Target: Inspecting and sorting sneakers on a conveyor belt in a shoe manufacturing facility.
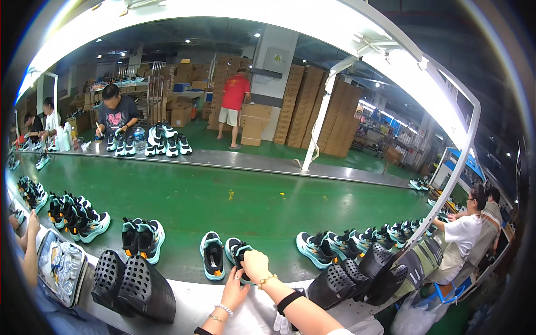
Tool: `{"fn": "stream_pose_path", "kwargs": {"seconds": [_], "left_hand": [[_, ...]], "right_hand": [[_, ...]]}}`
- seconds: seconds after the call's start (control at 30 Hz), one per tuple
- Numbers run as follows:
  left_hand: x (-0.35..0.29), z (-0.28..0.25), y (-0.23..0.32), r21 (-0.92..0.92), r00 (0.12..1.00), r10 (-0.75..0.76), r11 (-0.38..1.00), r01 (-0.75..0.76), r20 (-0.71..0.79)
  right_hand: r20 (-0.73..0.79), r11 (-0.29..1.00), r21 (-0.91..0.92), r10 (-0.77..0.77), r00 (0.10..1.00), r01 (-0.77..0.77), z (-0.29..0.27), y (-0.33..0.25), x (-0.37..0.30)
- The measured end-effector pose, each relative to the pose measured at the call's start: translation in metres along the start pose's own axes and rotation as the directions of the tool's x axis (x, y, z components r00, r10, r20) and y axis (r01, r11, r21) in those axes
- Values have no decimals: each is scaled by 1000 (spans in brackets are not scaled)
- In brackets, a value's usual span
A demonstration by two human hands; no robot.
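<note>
A black and mint-green sneaker [237, 248] with orange accents stands on the near edge of the green belt, its near end covered by my hands. Over its near right side my right hand [255, 266] is closed, gripping it. Just below, my left hand [237, 286] has its fingertips pinched together at the shoe's near end; the exact part between them is hidden. The matching sneaker [213, 258] stands upright to the left, apart from both hands, its insole showing.
Sneakers in a pair [144, 240] and a long row [357, 241] line the belt [245, 192]. Black perforated shoe forms [137, 287] flank my hands on the metal ledge [190, 298]. A tray of small packets [60, 267] lies left. Co-workers sit across and at right, near a white post [324, 111].
</note>
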State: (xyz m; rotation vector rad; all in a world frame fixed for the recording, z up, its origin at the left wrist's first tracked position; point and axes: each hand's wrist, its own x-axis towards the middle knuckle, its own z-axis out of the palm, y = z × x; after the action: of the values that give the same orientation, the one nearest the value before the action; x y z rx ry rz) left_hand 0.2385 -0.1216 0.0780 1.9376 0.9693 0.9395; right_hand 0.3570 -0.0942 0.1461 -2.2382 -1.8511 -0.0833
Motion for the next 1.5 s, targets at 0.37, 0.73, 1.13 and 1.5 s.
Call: {"fn": "stream_pose_path", "kwargs": {"seconds": [0.37, 0.73, 1.13, 1.5], "left_hand": [[4, 8, -15, -37, 996, -22, 999, 19, -83], [27, -18, 0, 327, 763, 360, 923, -206, -537], [-7, 30, -11, -805, 947, -312, 580, 126, -76], [-11, 22, -13, -811, 959, -285, 557, 177, 14]], "right_hand": [[153, 993, 66, 92, 984, -103, 37, -4, 32], [-187, 326, 938, 185, 965, 119, 77, 18, -110], [38, 204, 975, 225, 974, -85, 58, 8, -229], [61, 181, 980, 97, 993, -78, 50, 0, -225]]}}
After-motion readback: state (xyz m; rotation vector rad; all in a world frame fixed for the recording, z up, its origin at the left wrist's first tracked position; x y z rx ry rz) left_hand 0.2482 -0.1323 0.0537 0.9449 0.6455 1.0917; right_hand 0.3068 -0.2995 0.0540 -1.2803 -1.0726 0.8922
